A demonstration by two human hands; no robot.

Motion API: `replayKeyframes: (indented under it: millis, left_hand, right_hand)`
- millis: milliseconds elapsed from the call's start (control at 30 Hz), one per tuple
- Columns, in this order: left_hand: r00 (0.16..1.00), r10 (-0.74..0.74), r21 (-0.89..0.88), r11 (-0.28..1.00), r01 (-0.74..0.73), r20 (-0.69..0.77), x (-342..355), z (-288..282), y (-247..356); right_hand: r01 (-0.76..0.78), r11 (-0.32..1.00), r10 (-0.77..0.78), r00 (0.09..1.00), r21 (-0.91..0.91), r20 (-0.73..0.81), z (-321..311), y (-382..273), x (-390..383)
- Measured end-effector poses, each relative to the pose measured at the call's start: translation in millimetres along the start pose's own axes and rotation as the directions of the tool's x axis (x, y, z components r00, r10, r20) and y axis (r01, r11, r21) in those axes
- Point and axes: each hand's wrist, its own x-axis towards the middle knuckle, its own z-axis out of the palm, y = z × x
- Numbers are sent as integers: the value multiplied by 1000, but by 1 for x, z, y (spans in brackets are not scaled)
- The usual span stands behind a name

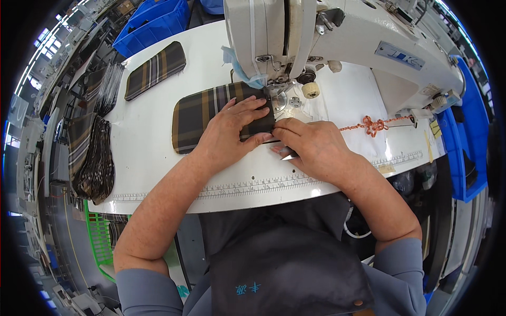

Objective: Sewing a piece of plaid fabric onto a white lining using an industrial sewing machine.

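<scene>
A dark plaid fabric piece (197, 118) with brown and white stripes lies on the white sewing table, its right edge beside the needle area of the sewing machine (279, 79). My left hand (234, 126) rests flat on that piece with fingers spread. Closed at the fabric's near right corner, my right hand (311, 142) pinches its edge between thumb and finger. A small pointed metal blade (289, 156), perhaps thread snips, juts from under the right palm; its handle is hidden. Another plaid piece (156, 70) lies farther back to the left.
Stacks of plaid pieces (90, 158) hang over the table's left edge. Blue bins (153, 26) stand at the back left and at the right (464, 131). A ruler strip (253, 185) runs along the front edge. An orange braided cord (373, 126) hangs by the machine. Below left is a green basket (97, 231).
</scene>
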Motion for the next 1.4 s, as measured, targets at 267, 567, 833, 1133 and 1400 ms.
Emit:
replayKeyframes:
  millis: [267, 567, 833, 1133, 1400]
  left_hand:
    - [998, -2, -14, 1000, 2, -62, 22, -4, -17]
    - [1000, -11, 349, 937, 20, -30, 42, -1, -34]
    - [973, -193, 466, 877, 114, 126, 43, -5, -23]
    - [983, -149, 425, 901, 89, 111, -46, -6, 20]
    - [986, -136, 410, 908, 84, 98, -101, -16, 38]
  right_hand:
    - [-56, 998, 55, 995, -17, -88, 11, 9, 11]
    - [-89, 996, 89, 989, 5, -118, 14, 10, 6]
    - [-97, 995, 102, 985, 37, -139, 15, 12, 2]
    - [-2, 997, 17, 983, 83, -182, 10, 6, -7]
    - [45, 999, -45, 999, -4, 13, 6, -20, -1]
